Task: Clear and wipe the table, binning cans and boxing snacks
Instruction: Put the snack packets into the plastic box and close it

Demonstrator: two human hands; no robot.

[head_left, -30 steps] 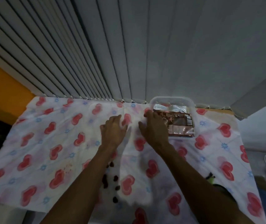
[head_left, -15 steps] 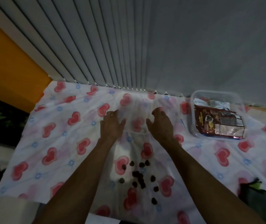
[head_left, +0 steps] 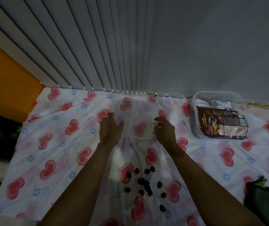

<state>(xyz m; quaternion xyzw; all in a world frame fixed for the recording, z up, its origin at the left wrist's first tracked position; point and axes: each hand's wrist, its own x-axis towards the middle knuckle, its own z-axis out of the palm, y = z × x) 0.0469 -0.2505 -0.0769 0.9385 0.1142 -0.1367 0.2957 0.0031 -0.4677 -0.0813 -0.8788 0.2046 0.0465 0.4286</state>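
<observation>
A clear plastic lid (head_left: 137,118) lies on the heart-print tablecloth (head_left: 52,144) near the far edge, between my hands. My left hand (head_left: 110,130) is at its left side with fingers straight and thumb spread, touching the lid's edge. At the lid's right edge, the curled fingers of my right hand (head_left: 164,130) pinch it. A clear plastic box (head_left: 197,101) stands to the right and holds a brown snack packet (head_left: 220,124) and a silvery one behind it. Several dark snack pieces (head_left: 144,183) lie loose on the cloth between my forearms.
Grey vertical blinds (head_left: 114,54) hang right behind the table's far edge. An orange wall (head_left: 4,82) is at the left. A dark bag with a green tip (head_left: 266,201) sits at the table's front right corner.
Both hands have moved left, away from the box, and carried the clear lid to the middle of the table. My left hand's fingers have straightened and spread.
</observation>
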